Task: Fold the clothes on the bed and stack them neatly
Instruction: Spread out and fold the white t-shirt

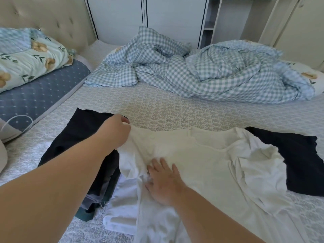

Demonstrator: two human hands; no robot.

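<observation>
Fingers [158,165] flat on rumpled white shirt [210,165], sleeve corner pinched.

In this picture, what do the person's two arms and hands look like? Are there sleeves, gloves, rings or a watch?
Both forearms are bare as far as the picture shows; no sleeve comes into view. The left hand and the right hand have no gloves. No watch or bracelet shows on either wrist, and no ring on the fingers that can be seen. The left fingertips are partly hidden, so rings there cannot be ruled out.

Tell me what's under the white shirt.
Dark clothes stick out at the white shirt's left edge, another dark garment at its right. How far they extend underneath is hidden.
</observation>
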